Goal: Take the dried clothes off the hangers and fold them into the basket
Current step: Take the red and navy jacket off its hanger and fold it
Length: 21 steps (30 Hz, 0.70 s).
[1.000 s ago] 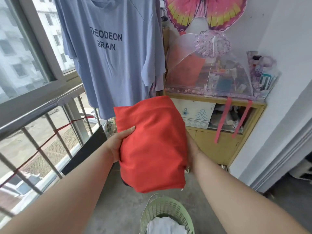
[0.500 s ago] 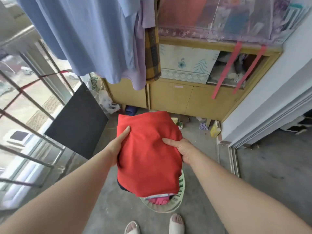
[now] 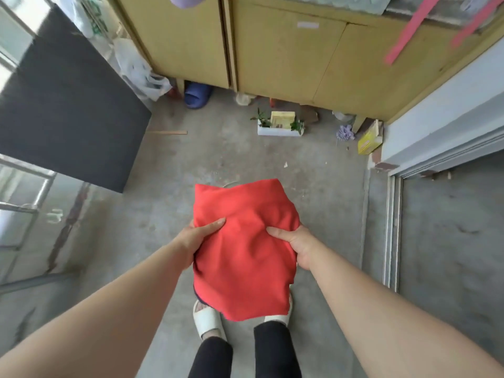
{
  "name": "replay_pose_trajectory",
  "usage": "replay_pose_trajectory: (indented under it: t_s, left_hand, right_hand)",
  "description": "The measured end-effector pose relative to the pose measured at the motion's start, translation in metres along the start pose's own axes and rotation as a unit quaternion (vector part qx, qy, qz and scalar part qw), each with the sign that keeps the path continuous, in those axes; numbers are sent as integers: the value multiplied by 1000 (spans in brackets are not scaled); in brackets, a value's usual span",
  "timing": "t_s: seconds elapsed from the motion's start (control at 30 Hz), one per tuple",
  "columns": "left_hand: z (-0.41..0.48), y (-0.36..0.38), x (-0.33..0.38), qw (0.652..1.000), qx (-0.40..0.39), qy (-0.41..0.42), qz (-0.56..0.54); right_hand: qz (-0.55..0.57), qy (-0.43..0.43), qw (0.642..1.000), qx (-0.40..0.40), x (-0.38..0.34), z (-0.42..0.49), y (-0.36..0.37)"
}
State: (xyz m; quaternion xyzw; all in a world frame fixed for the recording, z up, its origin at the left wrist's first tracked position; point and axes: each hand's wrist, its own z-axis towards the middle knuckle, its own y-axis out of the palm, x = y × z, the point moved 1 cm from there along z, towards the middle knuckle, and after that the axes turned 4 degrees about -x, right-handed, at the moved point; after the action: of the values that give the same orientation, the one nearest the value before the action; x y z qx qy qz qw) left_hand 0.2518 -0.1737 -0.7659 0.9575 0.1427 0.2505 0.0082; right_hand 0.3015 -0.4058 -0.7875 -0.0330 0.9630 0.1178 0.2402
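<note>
A folded red garment [image 3: 242,249] hangs low in front of me over the concrete floor. My left hand [image 3: 195,237] grips its left edge with the thumb lying on top of the cloth. My right hand [image 3: 296,242] grips the right edge, thumb pressed into the fabric. The garment hides the basket; only a thin pale arc of rim [image 3: 229,184] peeks out past its far edge. The hanging clothes are out of frame except a lilac hem [image 3: 185,0] at the top.
A yellow wooden cabinet [image 3: 286,55] stands ahead, with a blue slipper [image 3: 196,95], a small white planter box [image 3: 281,124] and a yellow carton [image 3: 369,139] on the floor by it. A dark board [image 3: 65,105] leans at the left railing. My feet in white slippers [image 3: 207,320] stand below the garment.
My view has tilted down from the hanging blue shirt to the floor. Both hands have lowered the red garment, which now covers the basket.
</note>
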Motion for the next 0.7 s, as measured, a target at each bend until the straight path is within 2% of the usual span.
replay_pose_trajectory:
  t_s: [0.23, 0.33, 0.5, 0.7]
  left_hand:
    - [89, 0, -46, 999, -2, -38, 13]
    - [130, 5, -56, 997, 23, -32, 70]
    - [166, 16, -65, 948, 93, -79, 293]
    - [151, 25, -64, 934, 78, -85, 337]
  right_hand:
    - [27, 34, 999, 24, 62, 87, -30]
    - [37, 31, 998, 51, 79, 124, -41]
    - [-150, 51, 974, 161, 90, 152, -51]
    - [-212, 39, 971, 105, 85, 139, -31]
